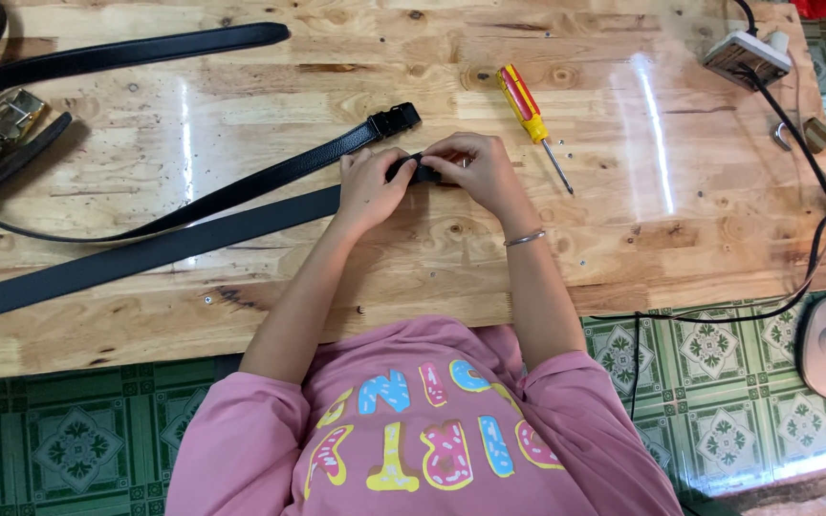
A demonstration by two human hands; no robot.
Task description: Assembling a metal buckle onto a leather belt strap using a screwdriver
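In the head view, we see our left hand [367, 186] and right hand [475, 167] meeting at mid-tabletop, forearms angled inward from the near edge. Both sets of fingers are curled and pinched on the end of a long black leather belt strap [145, 250] that runs off to the left. The pale wooden tabletop [681, 191] lies open to the right, where a red-and-yellow-handled screwdriver [526, 107] rests just beside the right hand. The fingers hide the strap's end; what is fitted there is unclear.
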